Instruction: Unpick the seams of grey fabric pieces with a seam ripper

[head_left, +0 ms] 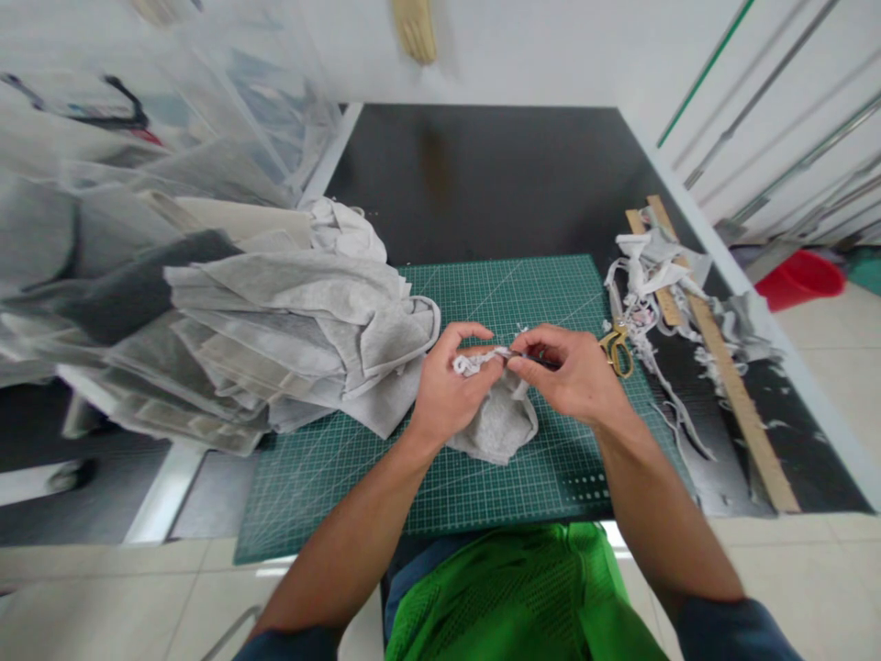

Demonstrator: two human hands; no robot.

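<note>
While left hand (449,384) pinches gray fabric (501,427) (between both hands), right hand (570,369) grips dark tool (542,361).

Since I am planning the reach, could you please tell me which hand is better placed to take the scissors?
Probably the right hand: the scissors lie just beside it, though it holds a dark tool. The left hand is farther away, holding cloth.

A plain white wall (551,55) rises behind the black-topped table (523,174), which has pale edging. Slanting metal tubes (810,160) and a thin green strip (706,73) stand beyond the table's right edge, above a red tub (802,281). Glossy cream floor tiles (832,578) spread before the table, under bright, even light.
</note>
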